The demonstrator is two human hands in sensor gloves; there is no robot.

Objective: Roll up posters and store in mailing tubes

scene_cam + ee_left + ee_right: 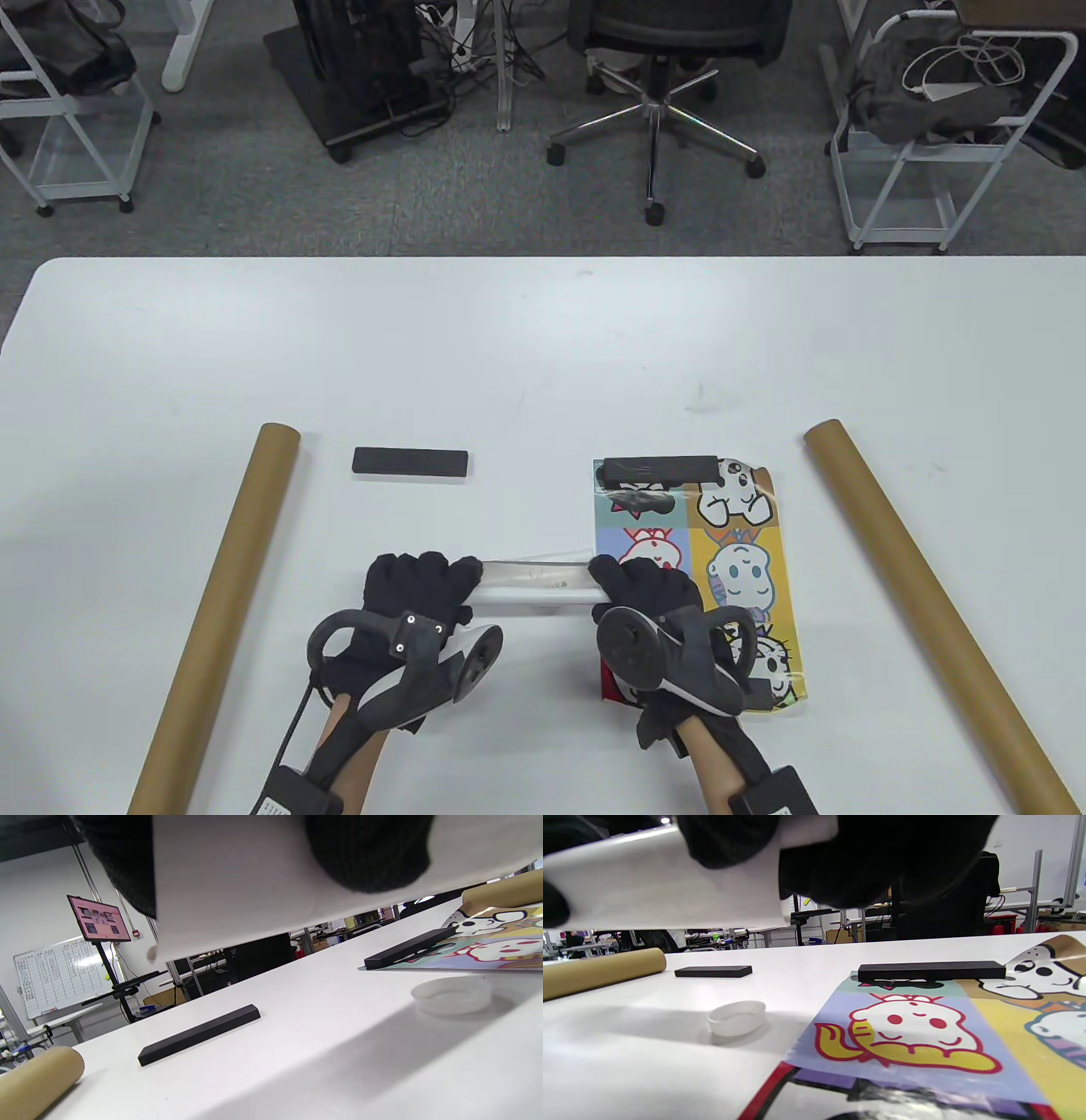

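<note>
Table view: the white table [543, 356] fills the lower part; behind it is grey carpet, an office chair [657, 93] at 12 o'clock and white wire carts at 10 and 2 o'clock. A brown tube [222, 607] lies at 8 o'clock and a second tube [929, 607] at 4 o'clock, both slanted and well apart. A black bar [411, 462] lies alone at 10 o'clock from the hands. A flat cartoon poster [721, 560] lies at 5 o'clock, with another bar [660, 469] on its far edge. The left hand [416, 594] and the right hand [649, 598] each grasp one end of a rolled white poster [534, 586], which lies crosswise between them, near the table's front edge.

Left wrist view: the roll [237, 878] crosses the top, and black fingers [365, 853] curl over it. Below are the table, the lone bar [199, 1035], a small white cap [452, 995], and the flat poster [488, 946] at 3 o'clock. A screen on a stand [99, 918] and a whiteboard stand at 9 o'clock.

Right wrist view: fingers [865, 861] close around the roll [670, 882] at the top. The cap [737, 1018] sits just beside the colourful poster [925, 1035], not touching it. The bar [931, 971] weighs on its far edge.
</note>
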